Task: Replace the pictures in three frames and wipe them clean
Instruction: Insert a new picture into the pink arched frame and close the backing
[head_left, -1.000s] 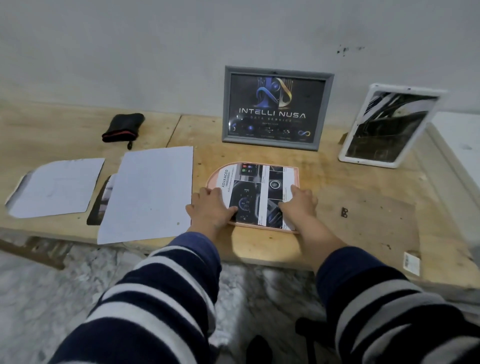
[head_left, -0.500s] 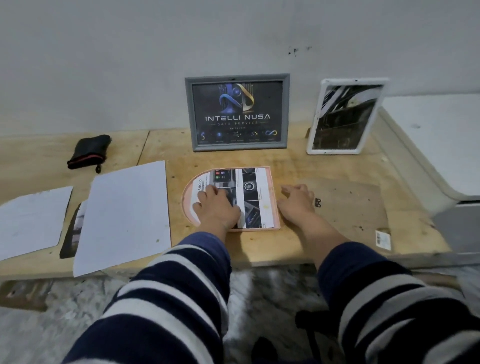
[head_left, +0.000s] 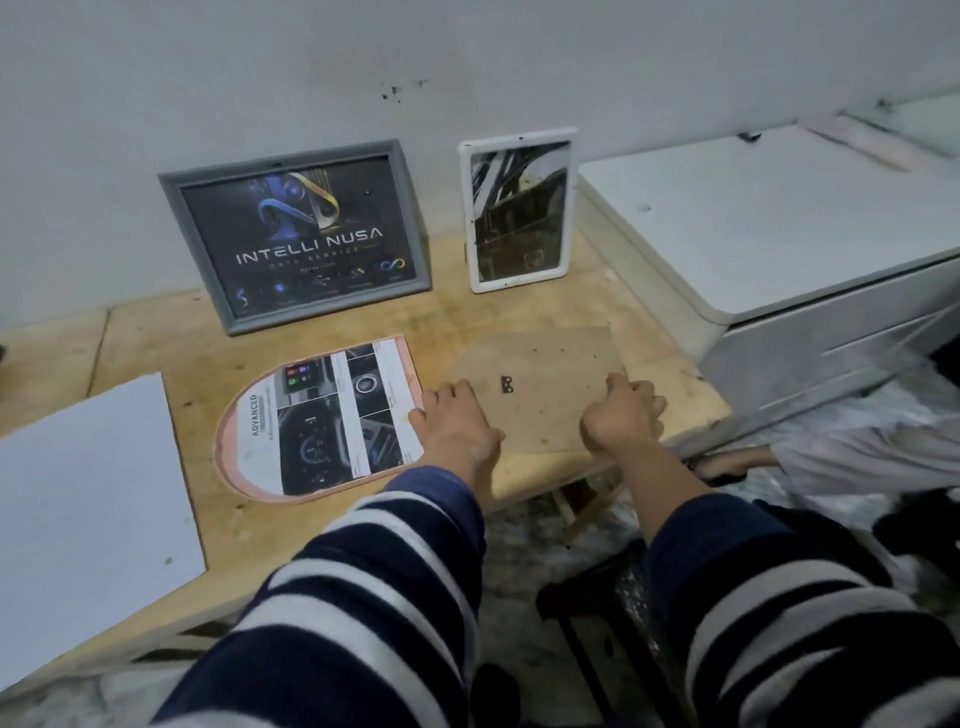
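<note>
A pink arch-shaped frame (head_left: 228, 457) lies flat on the wooden table (head_left: 322, 525), with a printed picture (head_left: 322, 415) resting on it. To its right lies a brown backing board (head_left: 545, 364) with a small black clip (head_left: 506, 384). My left hand (head_left: 457, 423) rests on the board's left edge, fingers nearly flat, its thumb beside the pink frame. My right hand (head_left: 623, 415) has its fingers curled round the board's right edge. A grey frame (head_left: 296, 234) with a dark logo picture and a white frame (head_left: 519, 208) lean against the wall.
A large white paper sheet (head_left: 88, 519) covers the table's left part. A white machine (head_left: 779, 234) stands just past the table's right end. A dark stool (head_left: 587, 603) sits below the front edge. A person's pale sleeve (head_left: 862, 452) shows low on the right.
Both hands have left the pink frame and picture and moved right onto the brown backing board. My view has swung to the right.
</note>
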